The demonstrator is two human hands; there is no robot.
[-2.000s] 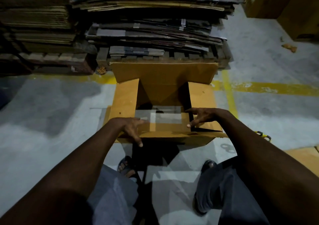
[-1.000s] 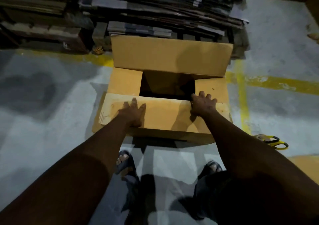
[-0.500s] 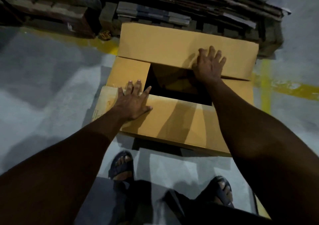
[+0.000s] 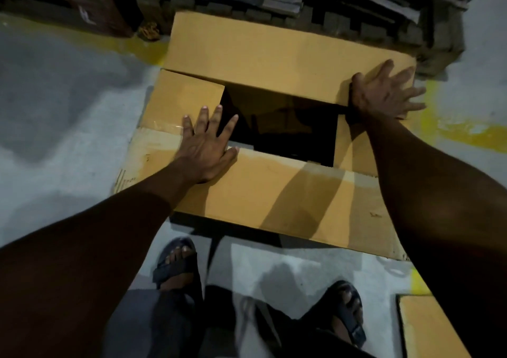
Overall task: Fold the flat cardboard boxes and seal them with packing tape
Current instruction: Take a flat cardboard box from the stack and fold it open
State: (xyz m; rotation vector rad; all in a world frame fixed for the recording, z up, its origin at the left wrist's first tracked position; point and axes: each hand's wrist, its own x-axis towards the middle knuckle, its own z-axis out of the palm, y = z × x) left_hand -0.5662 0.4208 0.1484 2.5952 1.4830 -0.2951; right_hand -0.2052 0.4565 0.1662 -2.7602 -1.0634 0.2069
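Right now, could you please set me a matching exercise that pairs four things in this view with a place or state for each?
Things:
1. left hand
2. right hand
3. yellow line
4. left sandal

Places or states:
a. painted on the floor
b. flat on the far flap, right end
c. dark, with straps
d. flat on the near flap, left part

Pairs: 1-d, 2-b, 3-a, 4-c.

Dim overhead light leaves the cardboard box [image 4: 260,56] muted. Arm shadows cross its near flap, and overlapping shadows patch the floor [image 4: 68,165]. The right grip [image 4: 384,94] is motion-blurred. Wide-angle distortion bends the edges, and the corners fall dark.
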